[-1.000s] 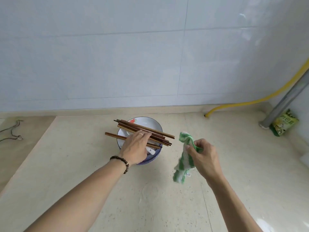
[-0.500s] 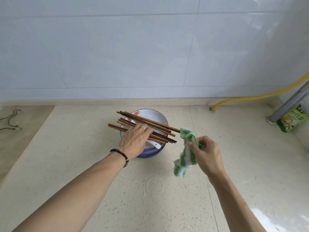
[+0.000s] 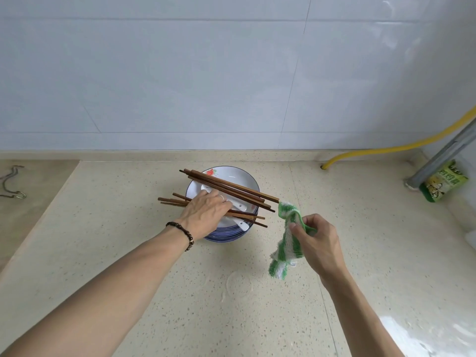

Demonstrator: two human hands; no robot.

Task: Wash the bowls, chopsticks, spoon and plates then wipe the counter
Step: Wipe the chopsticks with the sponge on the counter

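Observation:
A stack of blue-rimmed bowls and plates (image 3: 226, 237) stands on the speckled counter (image 3: 257, 323). The top bowl (image 3: 244, 176) is white with a red flower. Several brown chopsticks (image 3: 231, 188) lie across it, and a white spoon (image 3: 240, 206) lies inside. My left hand (image 3: 206, 215) holds the stack's near left rim, its fingers over the lower chopsticks. Just right of the stack, my right hand (image 3: 319, 243) pinches a green and white cloth (image 3: 286, 248), which hangs above the counter.
A wet ring (image 3: 238, 284) marks the counter in front of the stack, and a wet patch (image 3: 425, 336) lies at the near right. A yellow hose (image 3: 386, 148), a grey pipe (image 3: 443, 153) and a green packet (image 3: 441, 181) occupy the back right corner. A metal hook (image 3: 10, 181) lies far left.
The chopsticks have spread into an upper bunch and a lower bunch under my left hand. My right hand still holds the cloth beside the stack.

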